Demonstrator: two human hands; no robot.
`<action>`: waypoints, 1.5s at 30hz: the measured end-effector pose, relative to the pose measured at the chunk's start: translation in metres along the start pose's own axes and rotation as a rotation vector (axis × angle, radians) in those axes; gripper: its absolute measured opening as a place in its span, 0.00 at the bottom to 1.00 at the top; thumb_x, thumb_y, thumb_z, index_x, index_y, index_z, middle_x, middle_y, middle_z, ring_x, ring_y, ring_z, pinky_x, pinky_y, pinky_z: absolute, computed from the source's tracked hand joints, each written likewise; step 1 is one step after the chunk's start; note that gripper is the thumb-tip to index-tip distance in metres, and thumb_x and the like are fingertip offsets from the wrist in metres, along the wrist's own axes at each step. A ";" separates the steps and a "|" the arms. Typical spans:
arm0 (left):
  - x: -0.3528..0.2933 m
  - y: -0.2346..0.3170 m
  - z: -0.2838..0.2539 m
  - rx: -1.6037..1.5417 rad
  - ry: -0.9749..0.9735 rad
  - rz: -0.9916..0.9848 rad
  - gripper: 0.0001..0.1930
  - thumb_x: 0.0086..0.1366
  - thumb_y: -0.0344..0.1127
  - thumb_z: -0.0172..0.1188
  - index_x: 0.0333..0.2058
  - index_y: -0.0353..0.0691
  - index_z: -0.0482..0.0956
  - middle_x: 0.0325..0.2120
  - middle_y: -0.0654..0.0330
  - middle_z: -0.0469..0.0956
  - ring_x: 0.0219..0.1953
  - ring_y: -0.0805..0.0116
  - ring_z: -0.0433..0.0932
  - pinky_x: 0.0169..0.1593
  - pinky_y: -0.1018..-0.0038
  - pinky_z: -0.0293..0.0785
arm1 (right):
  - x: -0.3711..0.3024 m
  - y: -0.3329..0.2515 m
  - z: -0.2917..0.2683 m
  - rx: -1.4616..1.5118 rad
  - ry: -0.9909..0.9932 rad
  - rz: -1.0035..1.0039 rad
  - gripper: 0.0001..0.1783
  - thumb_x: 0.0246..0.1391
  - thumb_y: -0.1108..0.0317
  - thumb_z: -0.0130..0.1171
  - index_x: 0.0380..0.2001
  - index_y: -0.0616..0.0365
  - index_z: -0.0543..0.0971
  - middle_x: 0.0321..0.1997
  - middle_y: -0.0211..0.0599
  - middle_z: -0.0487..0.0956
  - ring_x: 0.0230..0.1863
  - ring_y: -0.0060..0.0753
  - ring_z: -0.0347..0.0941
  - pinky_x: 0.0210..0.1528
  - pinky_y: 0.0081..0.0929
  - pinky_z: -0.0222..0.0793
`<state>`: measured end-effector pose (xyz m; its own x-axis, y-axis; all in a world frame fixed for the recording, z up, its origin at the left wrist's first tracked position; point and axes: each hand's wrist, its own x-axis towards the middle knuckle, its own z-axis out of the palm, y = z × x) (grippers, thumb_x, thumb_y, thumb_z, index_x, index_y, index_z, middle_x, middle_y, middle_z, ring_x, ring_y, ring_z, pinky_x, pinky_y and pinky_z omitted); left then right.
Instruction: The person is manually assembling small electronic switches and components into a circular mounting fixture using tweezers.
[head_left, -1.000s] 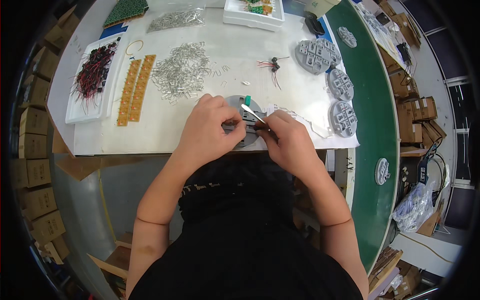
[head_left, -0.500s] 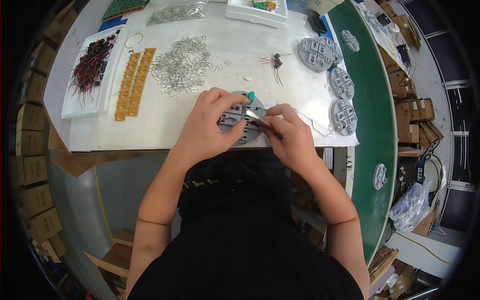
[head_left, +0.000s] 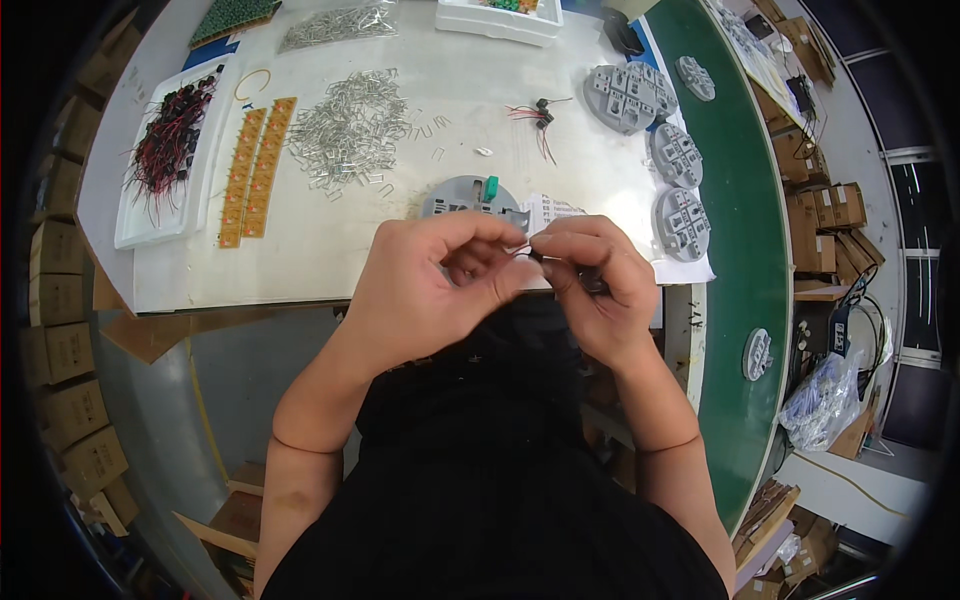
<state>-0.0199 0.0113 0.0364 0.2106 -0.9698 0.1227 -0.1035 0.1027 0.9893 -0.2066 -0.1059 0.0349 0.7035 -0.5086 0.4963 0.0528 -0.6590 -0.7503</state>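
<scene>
My left hand (head_left: 425, 275) and my right hand (head_left: 605, 285) meet just above the table's front edge, both closed in a pinch. Between their fingertips is a small black part (head_left: 536, 255) with what look like thin dark wires running toward the left fingers. Part of it is hidden by the fingers. Just beyond my left hand lies a round grey plastic base (head_left: 455, 190) with moulded slots. A green block (head_left: 491, 188) stands upright on it, and my left hand covers its near side.
To the left are a white tray (head_left: 128, 222) of black parts with red and black wires, two yellow circuit-board strips (head_left: 262, 170) and a heap of metal clips (head_left: 350, 130). Loose wired parts (head_left: 543, 115) lie farther back. Several grey bases (head_left: 683, 222) sit at right beside a green surface (head_left: 735, 300).
Both hands have moved off the grey base toward me and come together at a small black part. The silvery tool seen earlier in my right hand no longer shows. The view has shifted slightly.
</scene>
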 end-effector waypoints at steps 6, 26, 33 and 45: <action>0.007 -0.013 0.001 -0.501 -0.057 -0.196 0.07 0.69 0.27 0.68 0.43 0.33 0.83 0.30 0.62 0.83 0.30 0.75 0.82 0.34 0.81 0.77 | -0.001 0.004 0.004 0.048 0.006 -0.071 0.17 0.56 0.87 0.68 0.48 0.63 0.84 0.47 0.42 0.83 0.42 0.32 0.82 0.42 0.27 0.80; 0.012 -0.053 -0.002 0.690 0.245 0.224 0.17 0.51 0.31 0.75 0.41 0.40 0.82 0.55 0.54 0.78 0.58 0.51 0.71 0.63 0.60 0.69 | -0.001 0.016 0.021 -0.558 -0.214 0.157 0.11 0.57 0.82 0.66 0.43 0.61 0.82 0.48 0.38 0.80 0.29 0.40 0.80 0.32 0.32 0.76; 0.003 -0.057 -0.005 0.585 0.155 0.172 0.43 0.43 0.35 0.82 0.61 0.42 0.74 0.63 0.54 0.75 0.63 0.47 0.69 0.68 0.58 0.68 | -0.003 0.027 0.026 -0.546 -0.172 0.101 0.10 0.57 0.78 0.68 0.43 0.59 0.84 0.51 0.37 0.82 0.31 0.44 0.83 0.32 0.36 0.79; 0.011 -0.035 -0.006 0.819 0.059 0.203 0.52 0.41 0.43 0.81 0.68 0.44 0.72 0.59 0.55 0.78 0.57 0.48 0.72 0.63 0.60 0.71 | -0.018 0.012 0.021 -0.869 -0.403 -0.104 0.17 0.55 0.71 0.68 0.47 0.67 0.84 0.61 0.46 0.81 0.31 0.33 0.85 0.31 0.31 0.81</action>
<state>-0.0080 -0.0020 0.0033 0.1599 -0.9344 0.3184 -0.8121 0.0589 0.5805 -0.2032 -0.0929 0.0077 0.9242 -0.3028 0.2328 -0.3007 -0.9526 -0.0452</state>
